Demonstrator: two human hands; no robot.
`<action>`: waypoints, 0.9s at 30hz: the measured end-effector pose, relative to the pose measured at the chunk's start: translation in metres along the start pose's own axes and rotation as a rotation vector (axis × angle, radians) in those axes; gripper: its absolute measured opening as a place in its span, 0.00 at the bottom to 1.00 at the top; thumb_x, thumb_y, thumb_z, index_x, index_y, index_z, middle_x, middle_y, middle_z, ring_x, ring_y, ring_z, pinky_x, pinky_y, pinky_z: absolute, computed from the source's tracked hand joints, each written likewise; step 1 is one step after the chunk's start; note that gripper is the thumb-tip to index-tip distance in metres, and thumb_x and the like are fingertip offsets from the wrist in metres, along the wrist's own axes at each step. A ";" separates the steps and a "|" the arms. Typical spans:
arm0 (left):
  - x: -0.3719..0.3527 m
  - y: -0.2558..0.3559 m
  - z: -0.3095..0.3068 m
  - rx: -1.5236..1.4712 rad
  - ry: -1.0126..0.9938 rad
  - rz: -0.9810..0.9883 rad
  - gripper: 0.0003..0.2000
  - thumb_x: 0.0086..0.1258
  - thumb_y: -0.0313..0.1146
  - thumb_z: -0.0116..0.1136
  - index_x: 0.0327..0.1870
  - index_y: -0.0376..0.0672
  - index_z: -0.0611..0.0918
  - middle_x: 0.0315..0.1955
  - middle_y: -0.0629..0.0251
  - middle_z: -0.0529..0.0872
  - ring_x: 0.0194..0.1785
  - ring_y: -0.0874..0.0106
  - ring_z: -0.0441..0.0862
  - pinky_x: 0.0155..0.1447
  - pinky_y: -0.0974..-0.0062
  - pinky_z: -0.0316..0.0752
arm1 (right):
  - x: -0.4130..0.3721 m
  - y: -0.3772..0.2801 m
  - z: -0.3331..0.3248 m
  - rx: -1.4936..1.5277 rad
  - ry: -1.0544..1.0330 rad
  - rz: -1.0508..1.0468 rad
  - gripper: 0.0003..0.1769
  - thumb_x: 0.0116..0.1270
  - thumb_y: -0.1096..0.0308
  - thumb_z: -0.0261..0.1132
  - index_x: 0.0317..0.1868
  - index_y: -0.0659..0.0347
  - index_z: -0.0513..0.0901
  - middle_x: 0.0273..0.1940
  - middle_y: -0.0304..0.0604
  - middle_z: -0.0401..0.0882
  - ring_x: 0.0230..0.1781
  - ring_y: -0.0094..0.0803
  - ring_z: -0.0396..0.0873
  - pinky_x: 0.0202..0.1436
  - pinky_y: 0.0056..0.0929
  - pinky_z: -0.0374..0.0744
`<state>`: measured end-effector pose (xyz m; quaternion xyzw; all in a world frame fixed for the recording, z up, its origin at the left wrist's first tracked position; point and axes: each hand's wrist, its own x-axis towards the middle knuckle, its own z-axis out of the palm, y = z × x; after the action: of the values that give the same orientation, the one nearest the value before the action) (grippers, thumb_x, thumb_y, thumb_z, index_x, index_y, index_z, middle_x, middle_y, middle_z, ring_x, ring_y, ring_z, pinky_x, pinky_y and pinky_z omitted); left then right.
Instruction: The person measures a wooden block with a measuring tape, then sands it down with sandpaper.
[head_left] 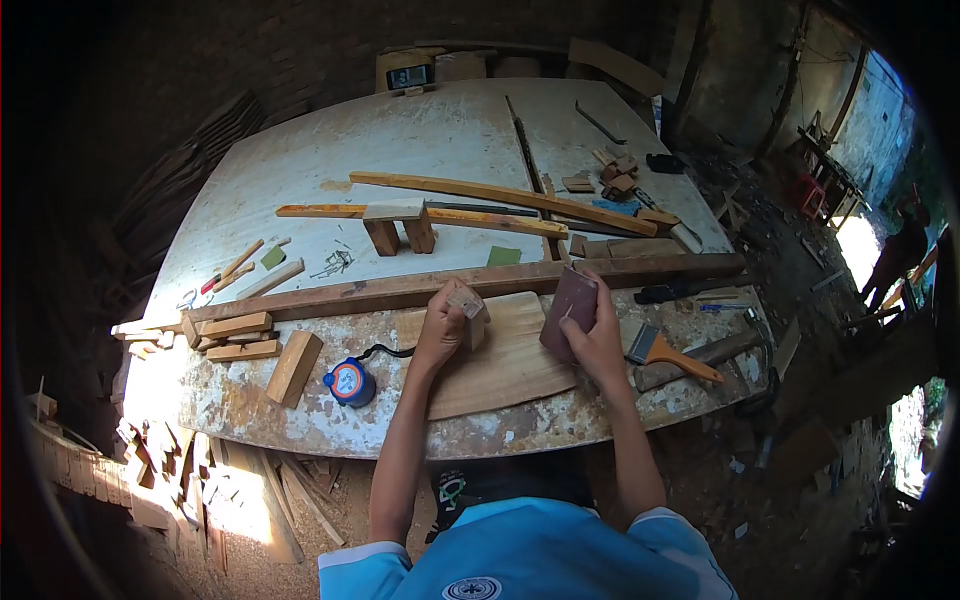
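My left hand (439,332) is closed around a small wooden block (468,302), whose pale end sticks up past the fingers. To its right, my right hand (601,343) grips a dark reddish-brown sheet of sandpaper (566,312), with the thumb pressed on its face. The block and the sheet are apart. Beneath both hands lies a flat wooden board (505,370) on the workbench (330,425). A long wooden beam (380,293) runs across the bench just beyond the hands.
A blue tape measure (350,382) and several wood blocks (296,368) sit at left. At right lie a paintbrush (680,357) and a hammer (700,357). Past the beam stand a small wooden piece on legs (397,210) and long strips (480,191). Someone (900,245) is at far right.
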<state>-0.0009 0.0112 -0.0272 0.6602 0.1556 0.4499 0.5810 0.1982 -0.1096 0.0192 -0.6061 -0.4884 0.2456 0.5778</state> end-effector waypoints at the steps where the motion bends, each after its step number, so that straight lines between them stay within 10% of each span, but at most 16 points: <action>1: 0.003 0.006 0.007 0.122 -0.015 -0.060 0.29 0.59 0.58 0.58 0.43 0.35 0.74 0.32 0.61 0.82 0.38 0.74 0.78 0.44 0.76 0.72 | 0.000 0.003 -0.013 -0.034 0.000 0.046 0.36 0.52 0.73 0.58 0.64 0.61 0.60 0.50 0.55 0.73 0.51 0.40 0.75 0.55 0.31 0.72; 7: 0.021 0.025 0.031 0.405 -0.047 -0.279 0.29 0.58 0.46 0.63 0.55 0.34 0.73 0.41 0.56 0.82 0.45 0.67 0.79 0.52 0.71 0.72 | 0.001 0.037 -0.049 -0.829 0.082 -0.062 0.35 0.62 0.60 0.61 0.66 0.62 0.60 0.59 0.63 0.62 0.60 0.54 0.63 0.60 0.46 0.66; 13: 0.015 0.030 0.019 -0.168 0.189 -0.343 0.22 0.74 0.52 0.35 0.47 0.39 0.72 0.28 0.63 0.80 0.29 0.72 0.80 0.37 0.75 0.77 | -0.040 0.049 -0.127 -1.351 0.291 0.235 0.32 0.64 0.52 0.58 0.64 0.61 0.65 0.61 0.63 0.61 0.64 0.57 0.57 0.62 0.50 0.62; 21: 0.008 0.033 0.008 -0.369 0.375 -0.339 0.27 0.73 0.55 0.33 0.54 0.39 0.70 0.34 0.60 0.80 0.37 0.70 0.80 0.44 0.71 0.76 | -0.066 0.017 -0.165 -1.076 0.169 0.455 0.33 0.63 0.47 0.57 0.60 0.63 0.69 0.52 0.61 0.73 0.53 0.57 0.72 0.57 0.45 0.70; 27: 0.005 0.033 0.005 -0.615 0.362 -0.269 0.27 0.74 0.51 0.32 0.61 0.38 0.66 0.37 0.57 0.79 0.42 0.68 0.79 0.49 0.68 0.75 | -0.062 0.002 -0.187 -0.602 0.256 0.279 0.28 0.56 0.71 0.65 0.59 0.64 0.71 0.44 0.50 0.77 0.43 0.35 0.78 0.46 0.28 0.76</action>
<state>-0.0044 0.0028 0.0053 0.3382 0.1988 0.5047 0.7690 0.3348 -0.2491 0.0404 -0.8360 -0.3749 0.0893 0.3906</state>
